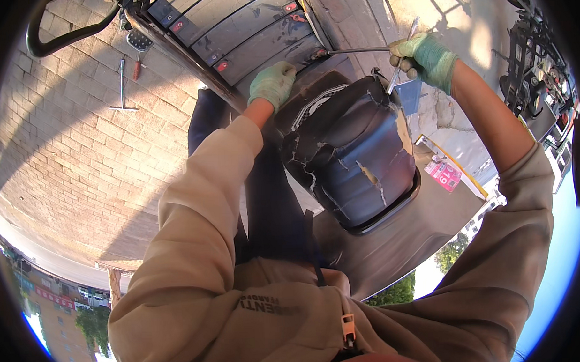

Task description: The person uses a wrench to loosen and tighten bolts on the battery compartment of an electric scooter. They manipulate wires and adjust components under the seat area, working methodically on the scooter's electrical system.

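My left hand, in a pale green glove, is curled closed beside a row of dark blocks with red terminals; what its fingers hold, if anything, is hidden. My right hand, gloved too, grips a silver metal tool at the upper right. A thin dark rod runs from that hand to a fitting by the blocks' edge. Between and below my hands sits a cracked black seat, its covering split in several places.
A T-handled tool and a red-handled tool lie on paving at left. A black bar curves at upper left. A pink plate is beside the seat. Two-wheelers crowd the right edge. A wooden post stands lower left.
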Demonstrator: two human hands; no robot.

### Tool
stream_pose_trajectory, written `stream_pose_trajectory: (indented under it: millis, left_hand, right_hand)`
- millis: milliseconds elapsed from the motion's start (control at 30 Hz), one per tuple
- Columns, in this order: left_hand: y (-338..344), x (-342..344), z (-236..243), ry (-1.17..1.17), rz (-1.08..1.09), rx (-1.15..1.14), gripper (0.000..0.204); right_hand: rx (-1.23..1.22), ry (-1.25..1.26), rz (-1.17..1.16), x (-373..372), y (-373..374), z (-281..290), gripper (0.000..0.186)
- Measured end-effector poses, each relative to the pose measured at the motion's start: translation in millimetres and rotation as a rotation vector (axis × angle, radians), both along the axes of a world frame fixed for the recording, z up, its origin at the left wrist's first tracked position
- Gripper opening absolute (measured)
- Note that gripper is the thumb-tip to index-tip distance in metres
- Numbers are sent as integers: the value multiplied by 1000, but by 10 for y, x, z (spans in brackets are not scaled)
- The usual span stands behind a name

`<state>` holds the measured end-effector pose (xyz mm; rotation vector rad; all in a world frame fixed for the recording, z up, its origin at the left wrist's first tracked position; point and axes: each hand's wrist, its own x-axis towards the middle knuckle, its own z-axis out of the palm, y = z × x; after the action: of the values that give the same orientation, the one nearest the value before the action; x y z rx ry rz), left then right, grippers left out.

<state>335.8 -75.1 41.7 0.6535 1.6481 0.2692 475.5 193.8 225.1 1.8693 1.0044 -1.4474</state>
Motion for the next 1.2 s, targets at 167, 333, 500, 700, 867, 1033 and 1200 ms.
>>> stream_pose_trajectory:
  millis: [167, 333, 500, 700, 867, 1033, 1200]
  left_hand:
    - [-42, -53, 77, -51, 31, -23, 36]
    - [1, -125, 26, -35, -44, -24, 36]
    - [-67, -139, 14, -48, -58, -22, 35]
    - [-119, -116, 65, -48, -74, -61, 35]
    - [-14, -125, 99, -66, -41, -30, 36]
    - [311, -43, 294, -238, 75, 43, 36]
    - [672, 7, 574, -129, -92, 330, 40]
  right_hand:
    - [-17, 5, 347, -190, 49, 1, 16]
    - [-127, 144, 887, -691, -145, 17, 23]
    - [-55, 352, 1686, -777, -404, 199, 31]
    - [148, 371, 2017, -610, -446, 295, 20]
    - [473, 379, 1396, -382, -573, 412, 26]
    - [518, 234, 926, -350, -735, 251, 22]
    - [970, 527, 1042, -584, -920, -58, 35]
